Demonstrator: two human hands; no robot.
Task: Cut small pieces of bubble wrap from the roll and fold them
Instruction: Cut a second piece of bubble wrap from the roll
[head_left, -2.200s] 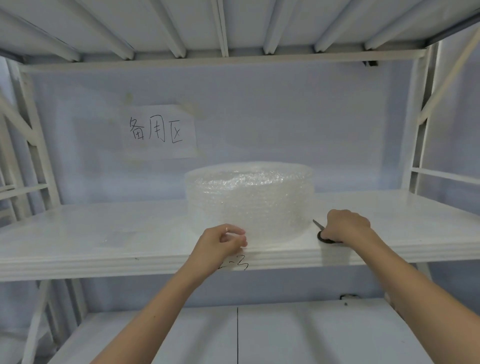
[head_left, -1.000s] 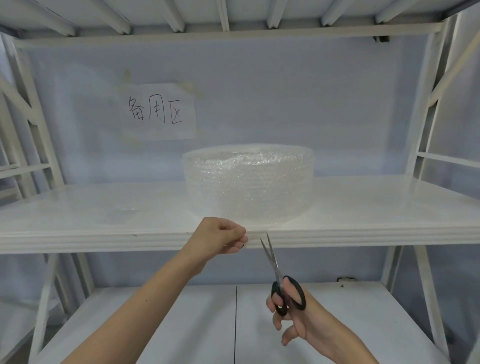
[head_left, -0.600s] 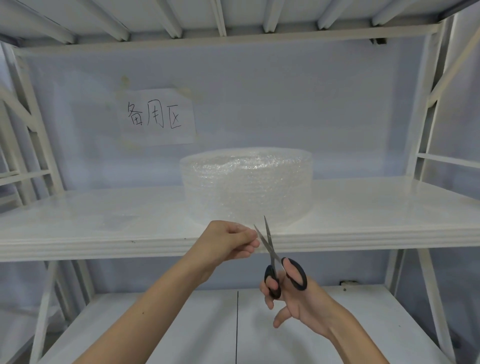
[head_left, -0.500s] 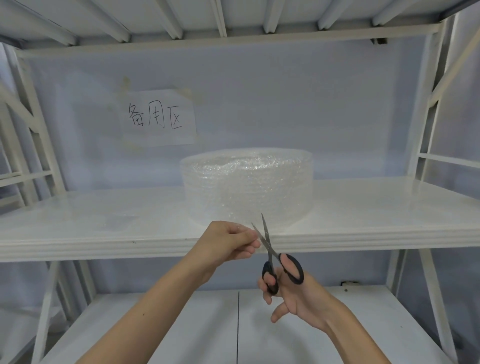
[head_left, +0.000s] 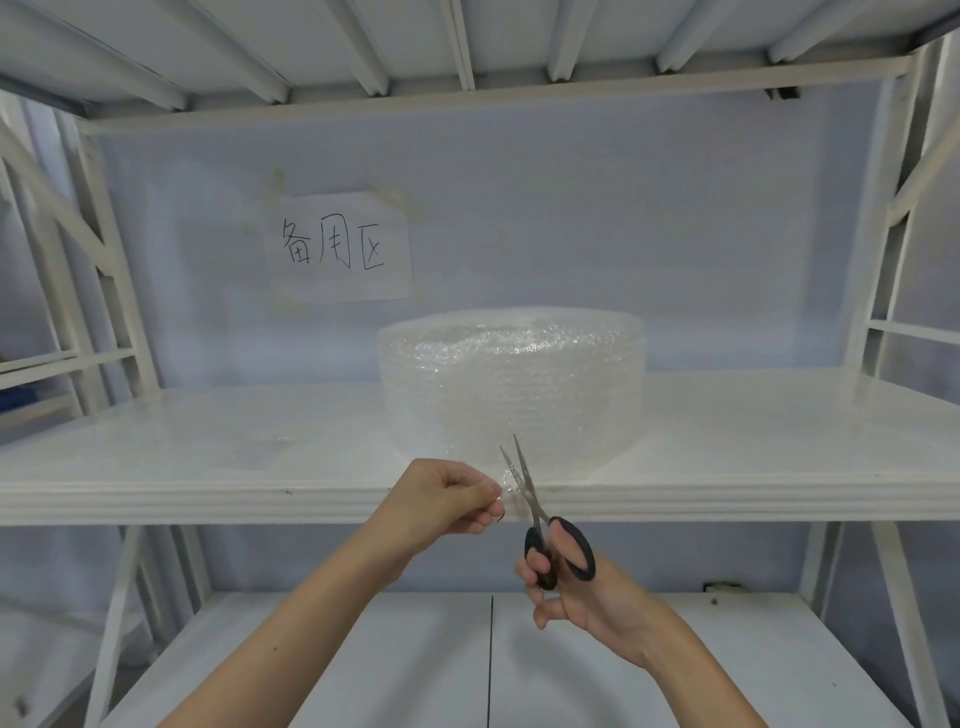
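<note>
A clear bubble wrap roll (head_left: 511, 384) lies flat on the middle shelf (head_left: 208, 467) of a white rack. Its loose end (head_left: 511, 480) hangs over the shelf's front edge. My left hand (head_left: 441, 501) pinches that loose end in front of the edge. My right hand (head_left: 566, 587) grips black-handled scissors (head_left: 540, 514), blades up and slightly apart, with the wrap between them just right of my left fingers.
A paper sign (head_left: 340, 247) with handwritten characters is taped to the back wall. A lower white shelf (head_left: 363, 665) lies under my arms. White rack posts (head_left: 883, 260) stand at both sides, and another shelf (head_left: 467, 47) is overhead.
My right hand lifted the scissors off the shelf, brought them below its edge, then raised the blades onto the wrap. My left hand kept its pinch on the loose end.
</note>
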